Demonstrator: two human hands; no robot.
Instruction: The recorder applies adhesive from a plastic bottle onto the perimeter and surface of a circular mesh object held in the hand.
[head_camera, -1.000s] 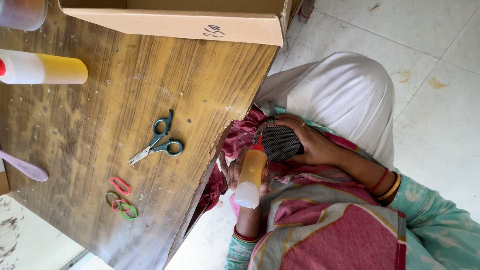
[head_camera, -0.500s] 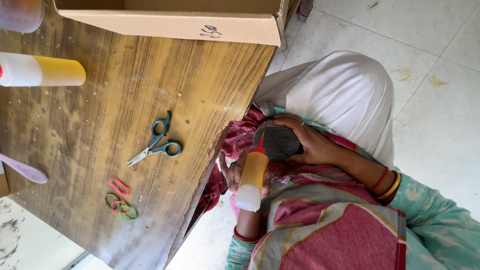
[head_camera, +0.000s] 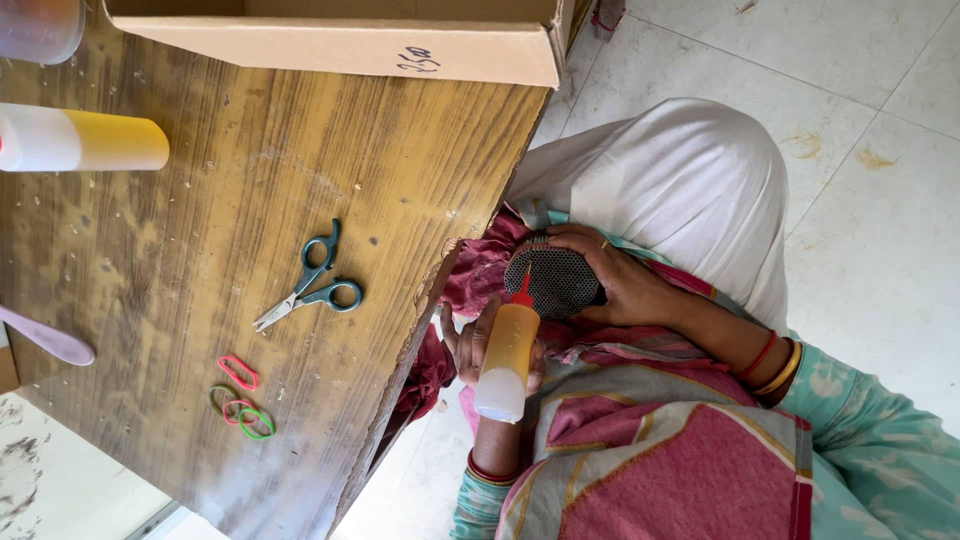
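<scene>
My left hand (head_camera: 470, 345) grips a soft squeeze bottle (head_camera: 507, 355) of orange-yellow liquid with a red nozzle. The nozzle tip touches the edge of a round black mesh piece (head_camera: 553, 280). My right hand (head_camera: 625, 285), with bangles on its wrist, wraps around that mesh piece from the far side and holds it over my lap. Both hands sit just off the edge of the wooden table (head_camera: 200, 200), above patterned pink and red cloth (head_camera: 680, 460).
On the table lie green-handled scissors (head_camera: 310, 278), several coloured rubber bands (head_camera: 240, 395), a second white and yellow bottle (head_camera: 80, 140) on its side, a pink handle (head_camera: 50, 340) and an open cardboard box (head_camera: 340, 45). Tiled floor (head_camera: 860, 130) lies beyond my white-draped knee (head_camera: 680, 180).
The bottle and the mesh piece stay together in my hands; only the view has shifted slightly.
</scene>
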